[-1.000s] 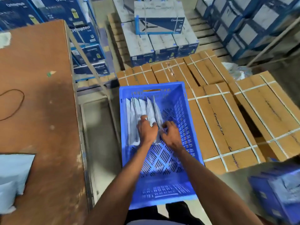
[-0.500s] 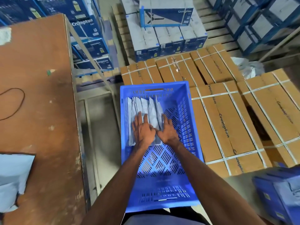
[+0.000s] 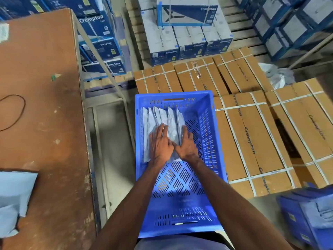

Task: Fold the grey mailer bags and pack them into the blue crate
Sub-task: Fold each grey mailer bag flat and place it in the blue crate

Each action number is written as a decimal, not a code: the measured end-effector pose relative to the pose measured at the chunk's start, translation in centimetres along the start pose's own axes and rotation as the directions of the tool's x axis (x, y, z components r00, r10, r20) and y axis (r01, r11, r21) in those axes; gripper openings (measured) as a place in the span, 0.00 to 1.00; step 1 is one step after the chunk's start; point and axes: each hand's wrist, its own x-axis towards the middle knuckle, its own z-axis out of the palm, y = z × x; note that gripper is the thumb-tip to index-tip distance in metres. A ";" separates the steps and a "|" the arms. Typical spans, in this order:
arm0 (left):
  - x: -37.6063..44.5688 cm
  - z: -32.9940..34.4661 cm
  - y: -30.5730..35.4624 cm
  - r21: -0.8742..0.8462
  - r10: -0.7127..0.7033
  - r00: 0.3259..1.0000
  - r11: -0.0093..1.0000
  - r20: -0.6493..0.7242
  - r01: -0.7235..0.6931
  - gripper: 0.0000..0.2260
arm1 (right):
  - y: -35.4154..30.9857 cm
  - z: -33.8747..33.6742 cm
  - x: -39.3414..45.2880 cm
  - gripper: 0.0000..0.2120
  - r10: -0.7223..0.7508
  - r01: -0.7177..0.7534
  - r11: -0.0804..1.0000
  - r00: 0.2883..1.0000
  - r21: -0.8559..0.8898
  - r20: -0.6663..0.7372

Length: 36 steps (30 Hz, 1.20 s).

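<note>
Both flat hands, left hand (image 3: 160,143) and right hand (image 3: 186,146), press light, slippery folded grey plastic mailer bags (image 3: 163,120) in the blue slotted plastic crate (image 3: 207,141); best held by their folded edges.

The word "Crompton" is the only text I can read, and it is on nearly every box around me. It stands in white on the blue cartons (image 3: 98,42) stacked behind the table, on three of their faces. It is on the white and blue box (image 3: 187,12) on top of the far stack, near its right corner, with a fan drawing beside it. The grey cartons (image 3: 191,42) under it carry it too. The strapped brown cartons (image 3: 250,139) have it in dark script, and their white straps (image 3: 239,106) repeat it in tiny letters.
</note>
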 end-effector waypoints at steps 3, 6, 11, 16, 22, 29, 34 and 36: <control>0.2 -0.2 -0.8 -0.019 0.004 1.000 1.000 -0.023 -0.004 0.29 | -0.5 0.6 0.3 0.45 -0.003 0.002 0.998 1.000 0.062 0.008; 0.3 -0.2 -1.0 -0.033 0.012 1.000 0.999 -0.021 -0.013 0.30 | -1.3 0.6 0.2 0.43 -0.003 0.002 0.997 1.000 0.081 0.013; 0.1 -0.4 -0.6 -0.033 0.004 1.000 0.999 0.012 -0.003 0.29 | -1.1 0.1 -0.2 0.43 0.019 -0.019 0.999 1.000 0.051 0.000; -0.3 -0.6 -0.7 -0.049 0.021 0.999 0.999 0.030 -0.020 0.28 | -0.5 -0.9 -1.8 0.39 -0.036 0.035 0.999 0.998 -0.031 -0.057; -2.6 -1.6 0.2 -0.004 0.055 0.998 0.998 0.024 -0.055 0.27 | 0.2 -1.9 -4.8 0.37 -0.125 0.114 0.990 0.982 -0.083 -0.142; -10.6 -3.3 1.2 0.020 0.047 0.992 0.999 -0.117 -0.045 0.29 | 1.8 -2.5 -10.7 0.31 -0.370 0.369 0.928 0.895 -0.052 -0.251; -19.4 -3.7 2.7 0.138 0.033 0.956 0.990 -0.293 0.009 0.29 | 4.7 -2.7 -16.1 0.30 -0.572 0.529 0.818 0.787 -0.226 -0.230; -23.6 -3.3 3.9 0.118 -0.010 0.930 0.991 -0.369 0.058 0.29 | 5.8 -2.9 -18.8 0.30 -0.655 0.593 0.749 0.728 -0.295 -0.201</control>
